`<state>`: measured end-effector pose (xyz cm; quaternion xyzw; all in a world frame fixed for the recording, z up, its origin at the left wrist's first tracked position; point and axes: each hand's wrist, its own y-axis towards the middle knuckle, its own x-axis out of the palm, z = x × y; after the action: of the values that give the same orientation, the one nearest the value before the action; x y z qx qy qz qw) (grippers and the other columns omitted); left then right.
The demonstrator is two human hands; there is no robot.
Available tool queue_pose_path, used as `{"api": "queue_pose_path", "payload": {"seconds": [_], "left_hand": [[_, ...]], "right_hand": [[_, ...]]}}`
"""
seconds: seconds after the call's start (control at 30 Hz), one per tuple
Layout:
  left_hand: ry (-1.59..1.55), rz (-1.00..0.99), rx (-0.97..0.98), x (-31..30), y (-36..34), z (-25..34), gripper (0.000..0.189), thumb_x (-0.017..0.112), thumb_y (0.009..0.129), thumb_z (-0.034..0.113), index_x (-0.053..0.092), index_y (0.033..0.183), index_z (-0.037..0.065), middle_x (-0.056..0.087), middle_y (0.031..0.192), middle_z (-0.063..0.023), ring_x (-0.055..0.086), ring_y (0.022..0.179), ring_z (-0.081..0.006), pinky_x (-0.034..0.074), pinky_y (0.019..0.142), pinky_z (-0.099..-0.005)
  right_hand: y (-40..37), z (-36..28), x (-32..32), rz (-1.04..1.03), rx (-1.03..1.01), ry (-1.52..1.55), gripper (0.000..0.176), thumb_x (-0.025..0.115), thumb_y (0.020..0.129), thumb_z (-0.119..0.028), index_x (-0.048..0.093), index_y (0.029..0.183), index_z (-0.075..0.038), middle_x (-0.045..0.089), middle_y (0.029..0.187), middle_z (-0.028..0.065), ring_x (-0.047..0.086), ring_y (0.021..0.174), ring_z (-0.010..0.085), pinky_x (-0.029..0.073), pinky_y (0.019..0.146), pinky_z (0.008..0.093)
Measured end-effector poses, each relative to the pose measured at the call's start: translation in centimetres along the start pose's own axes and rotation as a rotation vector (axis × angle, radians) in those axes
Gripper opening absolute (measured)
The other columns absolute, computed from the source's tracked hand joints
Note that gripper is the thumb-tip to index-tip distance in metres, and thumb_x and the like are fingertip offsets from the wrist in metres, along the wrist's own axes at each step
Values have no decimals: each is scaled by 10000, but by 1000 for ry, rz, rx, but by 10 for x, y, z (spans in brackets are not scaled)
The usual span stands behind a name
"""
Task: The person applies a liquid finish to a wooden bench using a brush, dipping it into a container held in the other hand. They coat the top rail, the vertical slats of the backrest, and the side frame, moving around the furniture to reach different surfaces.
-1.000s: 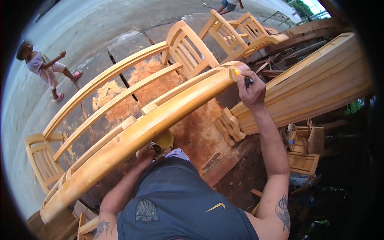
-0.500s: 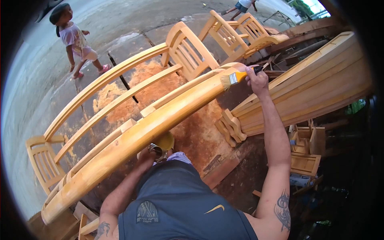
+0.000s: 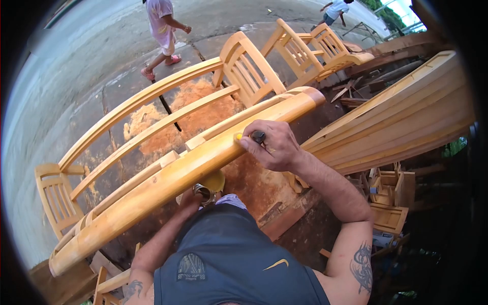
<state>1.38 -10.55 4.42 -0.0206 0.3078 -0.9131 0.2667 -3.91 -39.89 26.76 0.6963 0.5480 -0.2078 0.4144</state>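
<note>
A long, rounded wooden rail (image 3: 147, 201) of a bench frame runs diagonally in front of me, its upper surface glossy in places. My right hand (image 3: 277, 146) grips a paintbrush (image 3: 258, 136) over the rail's right half. Its black handle end and a bit of yellow show, while the hand hides the bristles. Below the rail, my left hand (image 3: 189, 201) is closed around a metal can (image 3: 204, 194), partly covered by the fingers. A yellow round surface (image 3: 214, 180) shows beside the can, partly behind the rail.
Slatted bench ends (image 3: 249, 66) and wooden chairs (image 3: 300, 51) stand beyond the rail. Large stacked planks (image 3: 396, 117) lie to the right, with small wooden cabinets (image 3: 389, 203) below. Orange sawdust (image 3: 198, 101) covers the floor. A person in pink sandals (image 3: 161, 35) walks past; another person (image 3: 335, 10) is farther off.
My right hand has moved with the paintbrush from the rail's right end leftward and nearer to me. The left hand stays with the can. The walking person has moved right.
</note>
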Motion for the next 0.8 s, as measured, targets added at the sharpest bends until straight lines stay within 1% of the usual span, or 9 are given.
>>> {"api": "queue_pose_path", "payload": {"seconds": [0.1,0.17,0.27,0.3,0.47,0.57,0.63,0.73,0.8], "left_hand": [[43,29,34,6,6,-7,508,533,805,27,554,1309,-27,655,1204,-178,611,1154,-285,446,1020,-360],[24,29,39,7,12,-16,516,525,801,14,550,1315,-28,651,1197,-176,609,1146,-279,444,1022,-355],[8,100,75,10,13,-25,342,521,835,84,627,1144,-20,697,1087,-219,661,1091,-334,485,957,-414],[21,108,67,10,15,-24,344,526,834,87,628,1145,-19,698,1093,-220,661,1094,-332,485,959,-412],[-15,118,8,9,10,-24,350,541,823,83,634,1145,-17,705,1099,-218,669,1087,-328,493,954,-406],[5,205,59,12,3,-12,349,540,816,61,639,1143,-15,715,1083,-202,680,1065,-320,502,940,-408],[0,150,11,10,-2,5,352,534,815,51,639,1144,-16,719,1077,-196,685,1059,-316,505,935,-408],[63,148,47,12,5,5,350,530,814,44,638,1141,-19,721,1070,-189,686,1054,-309,507,930,-405],[87,154,64,16,4,8,351,528,814,44,634,1142,-22,719,1064,-188,685,1053,-308,507,928,-402]], "right_hand": [[14,0,6,73,240,319,208,670,994,-220,654,958,-16,601,699,3,578,656,106,481,616,274],[22,49,-8,34,518,301,345,658,980,-314,653,835,-1,614,631,39,599,602,131,474,573,311],[1,164,-58,166,683,185,377,684,949,-358,683,827,-1,619,630,25,579,604,107,476,578,286],[-3,194,-90,162,736,-26,404,694,928,-397,699,855,0,664,678,61,623,639,121,502,611,298],[-1,252,-181,190,537,-742,402,627,941,-383,701,1006,6,723,905,243,702,904,422,555,815,490],[20,205,-152,60,299,-711,376,610,954,-365,673,1036,-4,717,933,243,692,918,418,542,827,497],[18,193,-111,-209,303,-698,316,604,960,-326,643,987,-13,705,949,249,682,922,423,529,826,510],[33,156,-91,-99,272,-475,337,610,963,-335,625,866,-13,697,780,198,685,795,418,521,748,498],[43,164,-105,-15,475,-172,374,619,958,-359,639,836,-7,692,743,178,692,760,385,523,727,477]]}}
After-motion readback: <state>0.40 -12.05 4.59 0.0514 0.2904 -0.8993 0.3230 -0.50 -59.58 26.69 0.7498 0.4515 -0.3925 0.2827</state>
